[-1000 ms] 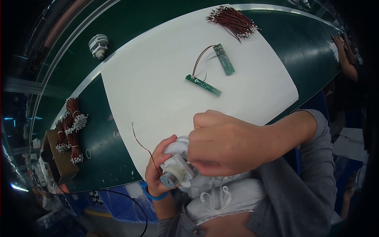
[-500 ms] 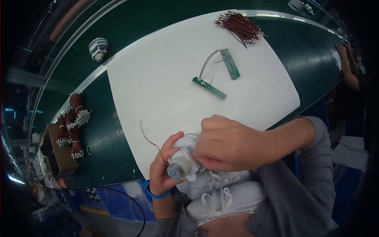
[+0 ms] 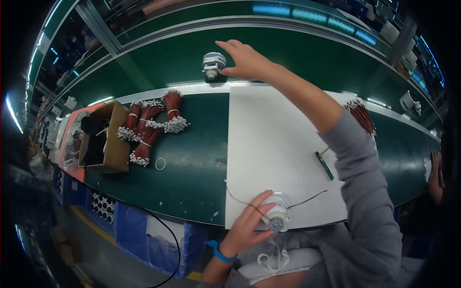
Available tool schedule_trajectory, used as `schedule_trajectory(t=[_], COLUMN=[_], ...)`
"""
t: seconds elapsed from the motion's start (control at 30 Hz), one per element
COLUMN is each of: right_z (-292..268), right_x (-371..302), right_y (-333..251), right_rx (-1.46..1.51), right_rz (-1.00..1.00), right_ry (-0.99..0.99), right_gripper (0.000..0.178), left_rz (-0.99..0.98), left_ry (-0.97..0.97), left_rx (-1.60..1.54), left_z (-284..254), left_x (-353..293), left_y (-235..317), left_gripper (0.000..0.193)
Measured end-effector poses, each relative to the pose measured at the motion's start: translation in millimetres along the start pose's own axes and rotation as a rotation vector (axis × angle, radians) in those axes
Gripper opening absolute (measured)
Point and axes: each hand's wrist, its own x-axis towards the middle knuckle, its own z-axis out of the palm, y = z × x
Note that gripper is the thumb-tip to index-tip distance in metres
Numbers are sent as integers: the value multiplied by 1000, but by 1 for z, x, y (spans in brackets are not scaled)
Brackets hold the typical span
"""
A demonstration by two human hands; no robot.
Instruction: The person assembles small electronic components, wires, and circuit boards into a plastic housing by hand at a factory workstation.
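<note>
My left hand [image 3: 247, 223] grips a white motor assembly [image 3: 282, 204] at the near edge of the white sheet. Its round metal motor end faces me, and thin wires trail from it to both sides. My right hand [image 3: 247, 60] is stretched out over the green conveyor belt, fingers apart. Beside its thumb stands a second white motor assembly [image 3: 213, 63]; whether they touch I cannot tell. A narrow green circuit board [image 3: 324, 166] lies on the white sheet [image 3: 273, 139], next to my right sleeve, which covers part of the sheet.
Bundles of dark red wires with white connectors [image 3: 149, 115] lie on the green table at left, beside an open cardboard box [image 3: 117, 137]. A white ring [image 3: 160, 164] is near them. More red wires [image 3: 360, 115] sit at right. Another white unit [image 3: 410, 102] stands on the belt.
My right hand has left the motor assembly in my left hand and reached far forward to the belt, opening its fingers. The view has swung left. A second wire now shows on the held assembly.
</note>
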Motion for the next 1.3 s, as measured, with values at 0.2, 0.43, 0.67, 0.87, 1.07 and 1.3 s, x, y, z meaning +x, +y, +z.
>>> schedule_trajectory(t=[0.2, 0.43, 0.67, 0.87, 1.07, 1.3], right_z=[97, 55, 52, 73, 2, -133], right_x=[94, 44, -56, -80, -94, -244], right_y=[19, -10, -89, -84, -38, 25], right_rx=[202, 684, 678, 1064, 760, 473], right_rz=[57, 178, -92, 238, 198, -22], right_ry=[-278, -523, -1055, -1037, -822, -629], right_gripper=[59, 44, 47, 39, 49, 33], left_rz=[-6, -7, 38, 20, -27, -176], left_ry=[1, -55, -90, -78, 47, 62], left_rx=[-26, -152, -77, 22, 71, 19], left_z=[-20, -29, -22, 4, 29, 46], left_x=[-3, -1, -4, -4, 12, 17], left_y=[1, -12, -14, -11, -20, -20], left_gripper=[61, 60, 60, 60, 61, 69])
